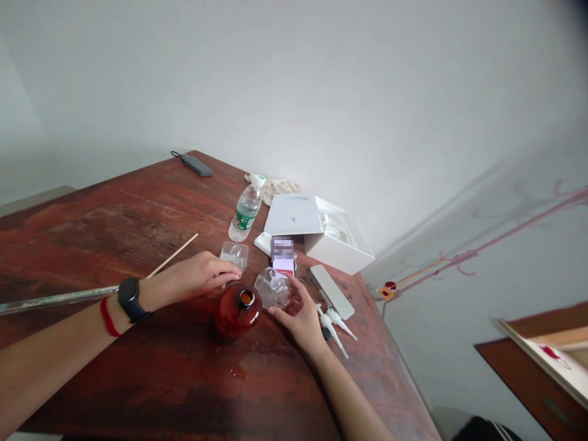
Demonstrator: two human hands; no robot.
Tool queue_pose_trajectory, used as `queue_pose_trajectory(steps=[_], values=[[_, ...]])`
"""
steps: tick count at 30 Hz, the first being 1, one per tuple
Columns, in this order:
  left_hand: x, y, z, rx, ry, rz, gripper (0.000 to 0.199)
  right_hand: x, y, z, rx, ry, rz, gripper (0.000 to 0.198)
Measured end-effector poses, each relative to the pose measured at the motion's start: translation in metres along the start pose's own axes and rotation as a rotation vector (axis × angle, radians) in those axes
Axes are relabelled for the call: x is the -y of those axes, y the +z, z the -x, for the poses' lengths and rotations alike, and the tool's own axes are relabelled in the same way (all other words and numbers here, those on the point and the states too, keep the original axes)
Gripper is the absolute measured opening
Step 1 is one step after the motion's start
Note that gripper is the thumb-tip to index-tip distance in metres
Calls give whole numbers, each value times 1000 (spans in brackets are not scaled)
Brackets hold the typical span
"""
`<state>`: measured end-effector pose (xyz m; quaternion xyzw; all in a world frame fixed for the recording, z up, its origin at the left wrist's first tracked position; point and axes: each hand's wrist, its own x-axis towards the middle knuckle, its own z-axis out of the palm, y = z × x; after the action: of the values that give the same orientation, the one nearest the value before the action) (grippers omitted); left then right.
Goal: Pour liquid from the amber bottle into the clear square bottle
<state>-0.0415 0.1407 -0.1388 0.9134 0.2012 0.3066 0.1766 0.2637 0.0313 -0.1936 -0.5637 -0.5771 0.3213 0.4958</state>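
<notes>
Thumb and fingers of my right hand [305, 315] curve around a clear, angular plastic or glass bottle [272, 293] low over the table. My left hand [206, 274] is closed, its fingertips at the near edge of a clear square bottle [235, 250] with a round neck; the exact contact is partly hidden by the fingers. Between both hands, a round amber bottle [236, 315] stands uncapped, its mouth facing up. Close to my right hand lie two white pump heads [334, 331]. A phone [283, 254] with its screen lit is behind the right-hand bottle.
A water bottle [245, 211] with a green label stands further back, beside an open white box [340, 242]. A grey-white flat case [331, 291] lies to the right. A thin wooden stick [172, 255] is behind my left wrist; a dark grey device [196, 165] lies at the far corner.
</notes>
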Motion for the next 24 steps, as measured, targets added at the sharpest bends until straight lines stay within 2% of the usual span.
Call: queue_pose_trajectory(steps=[7,14,24], values=[[1,-2,2,19,-126,-56,31,12,-1,1,28,32,15,89],[-1,-3,1,44,-69,-2,31,13,-3,3,46,-5,59,91],[-6,-6,-1,109,-112,21,29,15,-5,3,48,-26,120,90]])
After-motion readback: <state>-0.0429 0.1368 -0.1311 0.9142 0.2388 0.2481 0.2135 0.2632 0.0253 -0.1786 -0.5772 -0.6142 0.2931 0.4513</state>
